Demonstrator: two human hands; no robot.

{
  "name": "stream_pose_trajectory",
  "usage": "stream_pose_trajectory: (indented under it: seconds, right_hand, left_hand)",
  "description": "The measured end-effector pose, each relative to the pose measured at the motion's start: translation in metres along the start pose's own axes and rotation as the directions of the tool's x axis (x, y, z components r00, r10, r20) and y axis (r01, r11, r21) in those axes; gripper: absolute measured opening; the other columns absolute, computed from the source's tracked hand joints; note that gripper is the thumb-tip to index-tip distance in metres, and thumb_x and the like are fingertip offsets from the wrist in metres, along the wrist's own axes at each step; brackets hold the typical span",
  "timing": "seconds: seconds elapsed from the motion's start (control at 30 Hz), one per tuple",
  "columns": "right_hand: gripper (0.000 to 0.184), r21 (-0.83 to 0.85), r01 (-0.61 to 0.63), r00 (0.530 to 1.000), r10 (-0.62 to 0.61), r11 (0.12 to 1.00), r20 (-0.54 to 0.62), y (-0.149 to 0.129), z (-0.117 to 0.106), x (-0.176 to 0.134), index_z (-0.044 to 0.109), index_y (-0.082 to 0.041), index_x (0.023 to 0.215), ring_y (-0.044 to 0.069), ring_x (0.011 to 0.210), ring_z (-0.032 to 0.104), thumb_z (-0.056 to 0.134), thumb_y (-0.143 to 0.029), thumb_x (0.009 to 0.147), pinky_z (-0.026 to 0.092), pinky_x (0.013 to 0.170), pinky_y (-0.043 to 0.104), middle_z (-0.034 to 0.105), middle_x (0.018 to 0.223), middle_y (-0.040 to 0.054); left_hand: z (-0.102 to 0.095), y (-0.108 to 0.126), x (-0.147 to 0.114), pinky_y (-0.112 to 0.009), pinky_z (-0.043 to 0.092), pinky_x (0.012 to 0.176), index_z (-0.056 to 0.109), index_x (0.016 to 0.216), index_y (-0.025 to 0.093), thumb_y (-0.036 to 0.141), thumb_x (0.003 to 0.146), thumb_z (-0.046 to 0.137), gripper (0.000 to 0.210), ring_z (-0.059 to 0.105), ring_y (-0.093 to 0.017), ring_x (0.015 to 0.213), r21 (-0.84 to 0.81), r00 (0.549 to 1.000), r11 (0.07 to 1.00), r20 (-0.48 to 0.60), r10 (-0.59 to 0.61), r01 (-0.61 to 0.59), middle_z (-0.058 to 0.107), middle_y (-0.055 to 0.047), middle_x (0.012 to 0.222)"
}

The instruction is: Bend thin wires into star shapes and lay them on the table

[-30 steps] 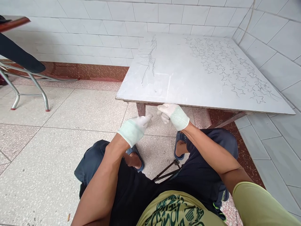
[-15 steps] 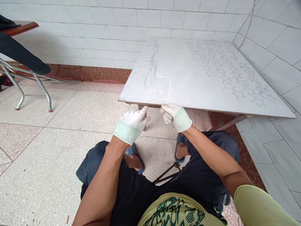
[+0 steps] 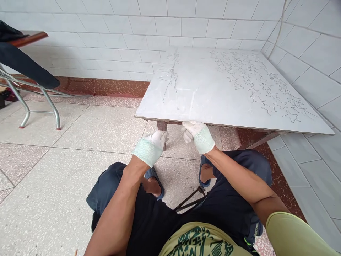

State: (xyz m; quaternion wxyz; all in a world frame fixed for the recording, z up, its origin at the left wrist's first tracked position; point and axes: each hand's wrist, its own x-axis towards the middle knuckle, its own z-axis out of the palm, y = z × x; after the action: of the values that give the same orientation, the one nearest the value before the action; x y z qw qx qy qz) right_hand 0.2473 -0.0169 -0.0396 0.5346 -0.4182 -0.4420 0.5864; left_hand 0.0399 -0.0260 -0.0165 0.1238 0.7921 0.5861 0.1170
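Observation:
My left hand, in a white knit glove with a pale green cuff, is closed in front of the table's near edge, its fingers curled together. Level with it on the right, my gloved right hand is closed in a pinch just below that edge. Whatever the fingers of either hand hold is too thin or too hidden to make out. A gap separates the two hands. Beyond them, on the white tabletop, lie a bundle of thin, loose wires at left and many star-shaped bent wires at right.
White tiled walls border the table at the back and right. A metal-legged folding chair stands at far left with dark cloth over it. Dark thin legs of a stand show between my feet on the speckled floor.
My left hand's fingers, spread apart before, have curled shut, and that hand has dropped slightly. My right hand stays pinched, a little lower in view. The camera has tilted slightly.

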Motion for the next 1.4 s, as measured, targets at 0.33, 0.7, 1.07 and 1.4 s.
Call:
stream_pose_trajectory:
  seconds: [0.33, 0.7, 1.07, 1.4]
  right_hand:
    - [0.046, -0.118, -0.025, 0.990, 0.041, 0.993, 0.132, 0.001, -0.001, -0.003, 0.061, -0.022, 0.078, 0.012, 0.043, 0.041, 0.067, -0.065, 0.096, 0.038, 0.051, 0.028, 0.038, 0.045, -0.0090]
    - [0.041, -0.256, -0.044, 0.969, 0.103, 0.966, 0.223, 0.006, 0.011, -0.021, 0.065, -0.024, 0.081, 0.016, 0.058, 0.052, 0.062, -0.057, 0.106, 0.044, 0.062, 0.030, 0.056, 0.058, -0.0015]
    - [0.038, -0.242, -0.166, 0.931, 0.233, 0.956, 0.281, 0.001, 0.013, -0.015, 0.069, -0.018, 0.077, 0.012, 0.054, 0.053, 0.061, -0.044, 0.103, 0.039, 0.056, 0.025, 0.061, 0.055, -0.0013]
    - [0.033, -0.199, -0.201, 0.947, 0.242, 0.959, 0.210, 0.002, 0.010, -0.012, 0.070, -0.017, 0.076, 0.011, 0.047, 0.051, 0.070, -0.041, 0.099, 0.040, 0.050, 0.025, 0.059, 0.054, -0.0030]
  left_hand:
    - [-0.022, -0.017, -0.006, -0.043, 0.045, 0.126, 0.051, 0.160, 0.014, 0.053, 0.107, 0.044, 0.066, 0.063, -0.027, 0.144, -0.387, 0.965, 0.921, -0.253, -0.066, -0.038, 0.069, -0.014, 0.153]
    - [-0.002, 0.019, -0.005, -0.033, 0.056, 0.088, 0.079, 0.116, 0.025, 0.024, 0.105, 0.044, 0.037, 0.074, -0.021, 0.093, -0.170, 0.996, 0.981, 0.008, 0.090, -0.088, 0.082, -0.004, 0.102]
    - [0.001, 0.009, 0.002, -0.035, 0.051, 0.080, 0.079, 0.100, 0.026, 0.025, 0.101, 0.047, 0.033, 0.072, -0.024, 0.088, -0.047, 0.991, 0.990, 0.035, 0.133, -0.131, 0.080, -0.004, 0.091]
    - [-0.008, 0.007, -0.001, -0.038, 0.052, 0.080, 0.078, 0.130, 0.023, 0.018, 0.104, 0.040, 0.047, 0.075, -0.030, 0.095, 0.223, 0.991, 0.966, 0.038, 0.127, -0.132, 0.081, -0.012, 0.101]
